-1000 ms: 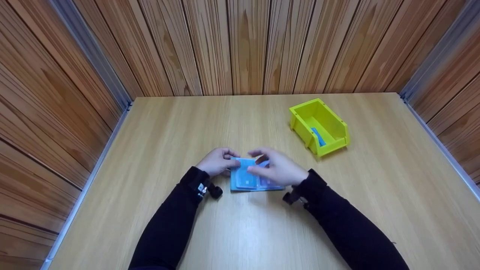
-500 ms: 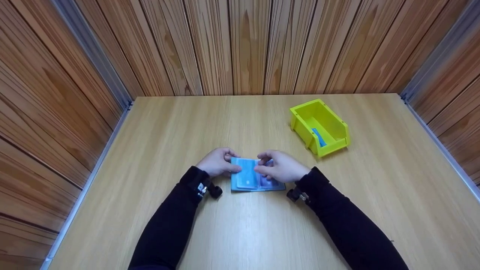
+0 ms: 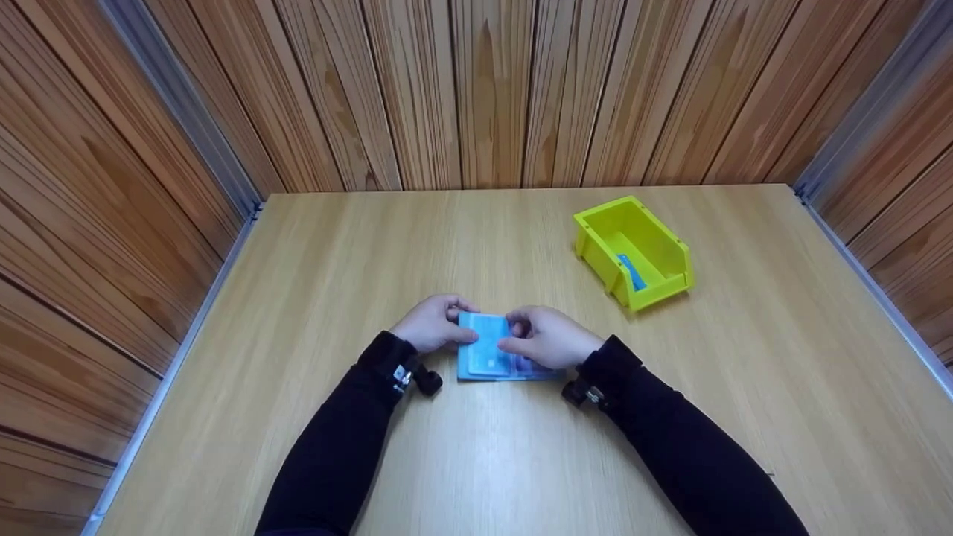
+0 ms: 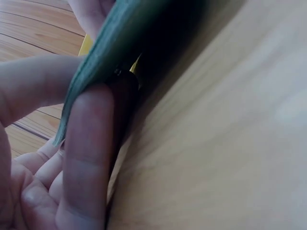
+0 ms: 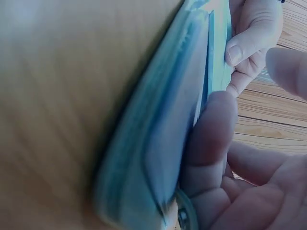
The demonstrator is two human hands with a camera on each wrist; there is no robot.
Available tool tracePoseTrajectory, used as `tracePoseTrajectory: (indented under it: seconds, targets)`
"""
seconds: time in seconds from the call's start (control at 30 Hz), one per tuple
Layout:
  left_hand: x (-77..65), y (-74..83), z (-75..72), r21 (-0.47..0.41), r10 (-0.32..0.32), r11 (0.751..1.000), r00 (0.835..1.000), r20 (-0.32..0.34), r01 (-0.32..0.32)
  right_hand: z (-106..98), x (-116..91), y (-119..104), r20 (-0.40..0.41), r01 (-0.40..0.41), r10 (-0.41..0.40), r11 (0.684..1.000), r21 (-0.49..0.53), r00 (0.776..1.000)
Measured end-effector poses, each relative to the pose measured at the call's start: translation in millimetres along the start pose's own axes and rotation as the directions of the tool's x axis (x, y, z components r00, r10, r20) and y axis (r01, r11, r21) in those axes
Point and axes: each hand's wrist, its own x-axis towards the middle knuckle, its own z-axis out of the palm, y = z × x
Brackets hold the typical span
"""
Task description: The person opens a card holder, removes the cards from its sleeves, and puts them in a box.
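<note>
A blue card holder (image 3: 463, 361) with clear sleeves lies spread open at the middle of the table. Its left leaf (image 3: 488, 350) is light blue, and a purplish sleeve (image 3: 530, 366) shows on the right. My left hand (image 3: 432, 324) grips the left edge, thumb on top; in the left wrist view a finger (image 4: 88, 148) sits under the raised cover (image 4: 98, 62). Over the right half is my right hand (image 3: 555, 339), its thumb and forefinger near the inner edge of the leaf. The right wrist view shows a fingertip (image 5: 218, 105) against the sleeve, with the thumb (image 5: 288, 69) apart.
A yellow bin (image 3: 595, 260) stands at the back right, with a small blue item (image 3: 631, 272) inside. Wooden panels (image 3: 491, 97) wall the table (image 3: 357, 246) at the back and both sides. A round snap (image 5: 184, 215) shows at the holder's near end.
My right hand has shifted slightly over the holder, now with its fingers at the leaf's inner edge. The left hand's thumb has slid a little further onto the leaf.
</note>
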Motion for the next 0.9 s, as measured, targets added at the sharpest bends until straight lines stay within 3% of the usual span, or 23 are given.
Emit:
tracePoseTrajectory:
  seconds: [0.37, 0.9]
  targets:
    - [0.4, 0.0, -1.7, 0.003, -0.018, 1.000, 1.000, 0.009, 0.018, -2.6, 2.3, 0.9, 0.000, -0.090, 0.092, 0.976, 0.199, 0.996]
    - [1.0, -0.3, -0.7, 0.009, 0.002, 1.000, 1.000, 0.020, -0.002, -1.8, 4.8, 2.6, 0.010, -0.082, 0.081, 0.977, 0.195, 0.997]
